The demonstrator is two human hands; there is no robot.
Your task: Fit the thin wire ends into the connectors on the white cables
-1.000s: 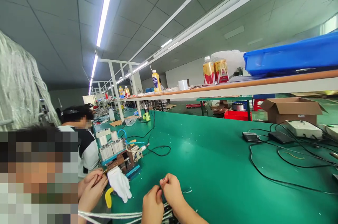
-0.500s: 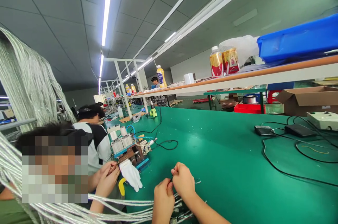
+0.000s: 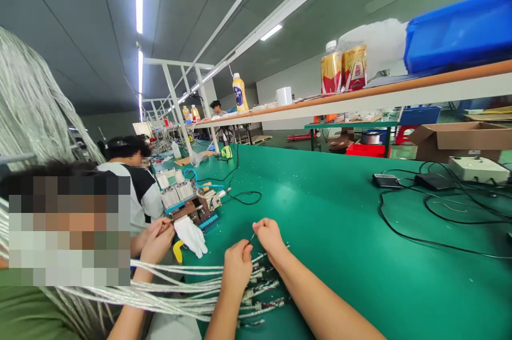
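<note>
My left hand (image 3: 238,261) is closed, its thumb and fingers pinched on a thin dark wire (image 3: 252,238). Just to the right and a little farther away, my right hand (image 3: 269,236) is closed at the wire's other end. The short visible piece runs between my fingertips; the rest is hidden in my hands. Under and beside my forearms lies a bundle of silver braided cables (image 3: 176,297), with stripped ends (image 3: 272,305) showing dark and red cores on the green table (image 3: 340,276).
At left, a co-worker's hands (image 3: 158,238) are at a small pneumatic press (image 3: 188,198). A white glove (image 3: 191,236) hangs by it. Black cords (image 3: 404,238) and a pale control box (image 3: 478,169) lie at right. A shelf (image 3: 304,104) with bottles (image 3: 331,70) spans the back.
My hands have drawn slightly apart, and more of the wire shows between them. The camera view has shifted, showing more of the stripped cable ends.
</note>
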